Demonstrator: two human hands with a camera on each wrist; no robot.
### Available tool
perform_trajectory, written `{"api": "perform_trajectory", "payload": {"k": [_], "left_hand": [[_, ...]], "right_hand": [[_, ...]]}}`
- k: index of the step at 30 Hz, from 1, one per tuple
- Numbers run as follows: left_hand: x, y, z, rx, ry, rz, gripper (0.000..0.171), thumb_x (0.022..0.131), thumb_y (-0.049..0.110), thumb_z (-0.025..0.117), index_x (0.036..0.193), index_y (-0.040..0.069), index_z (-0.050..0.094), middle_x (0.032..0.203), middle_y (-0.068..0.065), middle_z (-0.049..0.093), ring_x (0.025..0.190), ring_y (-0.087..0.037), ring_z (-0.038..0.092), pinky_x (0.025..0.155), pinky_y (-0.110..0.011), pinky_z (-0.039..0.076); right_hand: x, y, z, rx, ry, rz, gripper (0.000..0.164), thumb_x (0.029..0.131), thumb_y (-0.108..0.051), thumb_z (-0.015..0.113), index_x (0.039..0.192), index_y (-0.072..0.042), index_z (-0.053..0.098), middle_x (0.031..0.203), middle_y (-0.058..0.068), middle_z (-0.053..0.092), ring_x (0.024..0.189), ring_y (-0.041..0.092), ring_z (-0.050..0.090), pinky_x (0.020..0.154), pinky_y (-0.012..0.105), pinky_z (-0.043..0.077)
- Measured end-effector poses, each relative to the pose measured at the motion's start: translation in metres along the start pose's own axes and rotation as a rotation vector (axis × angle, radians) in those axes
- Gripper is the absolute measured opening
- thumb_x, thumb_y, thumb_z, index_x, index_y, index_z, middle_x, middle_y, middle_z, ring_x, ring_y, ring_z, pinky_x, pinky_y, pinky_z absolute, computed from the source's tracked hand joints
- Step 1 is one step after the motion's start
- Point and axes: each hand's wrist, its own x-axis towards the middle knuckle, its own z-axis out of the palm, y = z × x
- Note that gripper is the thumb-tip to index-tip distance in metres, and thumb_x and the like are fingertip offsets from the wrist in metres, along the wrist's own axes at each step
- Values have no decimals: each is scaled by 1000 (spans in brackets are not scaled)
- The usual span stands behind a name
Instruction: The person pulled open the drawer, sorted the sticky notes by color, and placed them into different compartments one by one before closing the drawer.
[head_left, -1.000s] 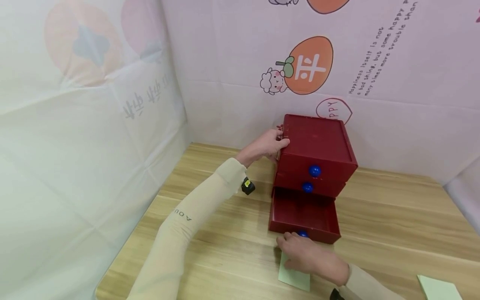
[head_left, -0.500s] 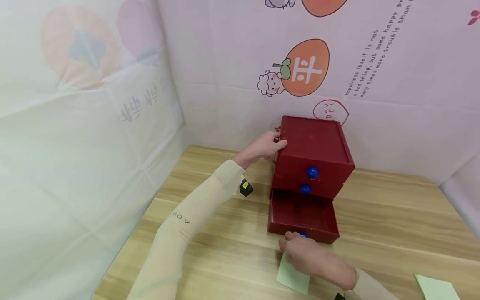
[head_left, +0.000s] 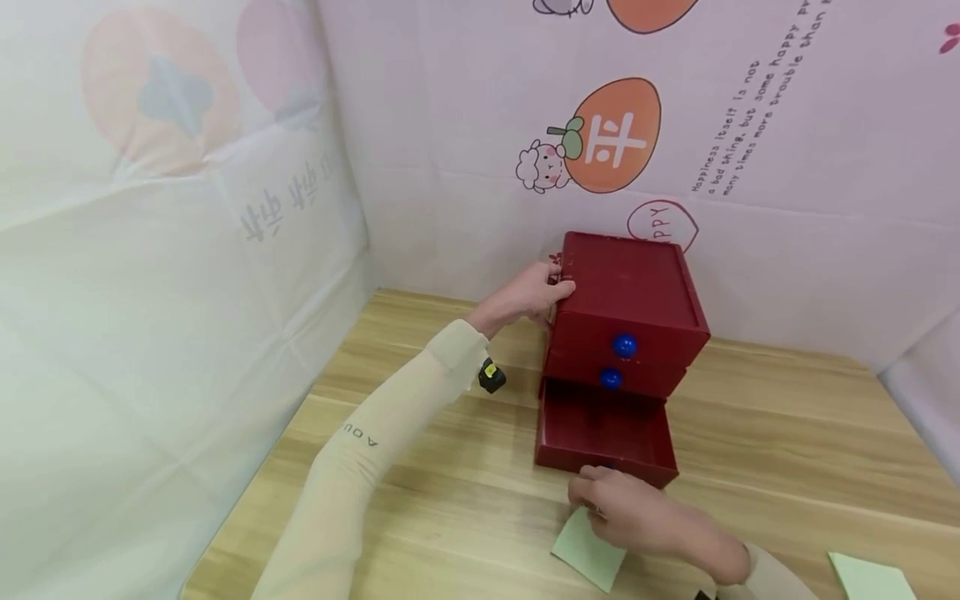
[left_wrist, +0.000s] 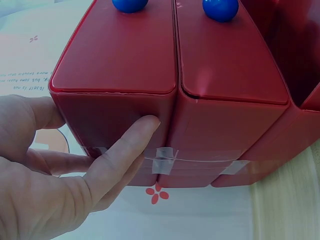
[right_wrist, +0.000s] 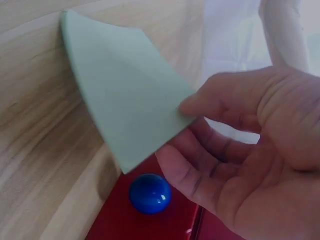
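My left hand [head_left: 521,296] rests on the upper left edge of a dark red drawer cabinet [head_left: 628,279]. In the left wrist view its fairly straight fingers [left_wrist: 131,142] press on the cabinet's side. The bottom drawer [head_left: 603,429] is pulled out and nothing shows inside it. In front of that drawer, my right hand [head_left: 637,512] pinches a pale green slip of paper [right_wrist: 120,85] by one end, thumb on one face and fingers behind. The paper hangs slightly curved. A blue knob [right_wrist: 150,194] sits just beside the right fingers in the right wrist view, apart from them.
A second pale green paper [head_left: 872,577] lies on the wooden table [head_left: 787,433] at the lower right. Two upper drawers with blue knobs [head_left: 625,345] are closed. Printed cloth [head_left: 465,125] hangs behind the cabinet and on the left.
My right hand has moved slightly right and back from the bottom drawer, and the pinched paper has turned with it. My left hand stays on the cabinet.
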Motion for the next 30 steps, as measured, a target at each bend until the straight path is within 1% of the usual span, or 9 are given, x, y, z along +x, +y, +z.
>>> {"api": "perform_trajectory", "payload": {"k": [2, 7, 11, 14, 16, 20, 24, 28, 30], "left_hand": [[0, 0, -1, 4, -1, 5, 37, 103, 24, 49, 134, 3, 51, 104, -15, 67, 62, -25, 61, 66, -40, 63], [1, 2, -2, 12, -8, -19, 40, 103, 25, 49, 138, 5, 48, 110, -14, 66, 68, -23, 63, 63, -36, 63], [2, 5, -1, 50, 1, -27, 39, 104, 27, 48, 138, 7, 49, 111, -12, 65, 76, -20, 67, 65, -37, 63], [2, 5, -1, 66, 12, -27, 38, 104, 28, 49, 135, 8, 51, 109, -12, 66, 77, -22, 68, 64, -37, 63], [1, 5, -2, 60, 10, -27, 36, 104, 27, 49, 134, 7, 52, 109, -13, 66, 78, -23, 68, 63, -36, 63], [0, 5, -3, 46, -4, -30, 37, 104, 27, 48, 135, 7, 50, 114, -13, 64, 84, -22, 67, 64, -36, 63], [0, 5, -3, 45, 2, -25, 36, 104, 27, 49, 133, 7, 52, 110, -13, 65, 80, -23, 67, 66, -39, 63], [-1, 3, -1, 25, 16, -13, 33, 103, 26, 51, 129, 5, 54, 105, -14, 66, 70, -26, 65, 68, -43, 63], [-1, 2, -1, 24, 16, -15, 31, 103, 26, 51, 127, 6, 55, 105, -13, 66, 70, -26, 65, 67, -42, 63]], "right_hand": [[0, 0, -5, 49, -11, -17, 24, 85, 2, 65, 95, -19, 66, 90, -10, 59, 77, -3, 49, 64, 16, 49], [1, 2, -19, 143, 8, -46, 25, 84, 2, 66, 96, -20, 65, 87, -8, 58, 73, -1, 47, 62, 15, 47], [1, 5, -29, 167, 94, -125, 28, 82, 4, 65, 95, -21, 66, 88, -7, 60, 72, -3, 48, 60, 15, 48], [2, 9, -36, 138, 174, -192, 31, 81, 7, 64, 94, -21, 66, 86, -8, 59, 70, -4, 47, 57, 14, 48], [2, 11, -41, 115, 207, -205, 31, 80, 8, 64, 93, -21, 65, 86, -9, 58, 69, -5, 46, 57, 14, 47], [3, 13, -50, 95, 219, -168, 30, 80, 6, 63, 92, -21, 64, 85, -11, 55, 69, -5, 46, 57, 15, 47], [3, 14, -58, 81, 246, -140, 27, 79, 5, 64, 92, -19, 63, 82, -12, 52, 69, -4, 46, 56, 15, 47], [4, 17, -65, 76, 314, -103, 24, 81, 4, 68, 94, -16, 64, 81, -12, 54, 70, -2, 47, 57, 17, 48], [5, 21, -67, 92, 367, -75, 24, 81, 4, 70, 95, -15, 64, 80, -12, 55, 70, -1, 48, 57, 17, 49]]}}
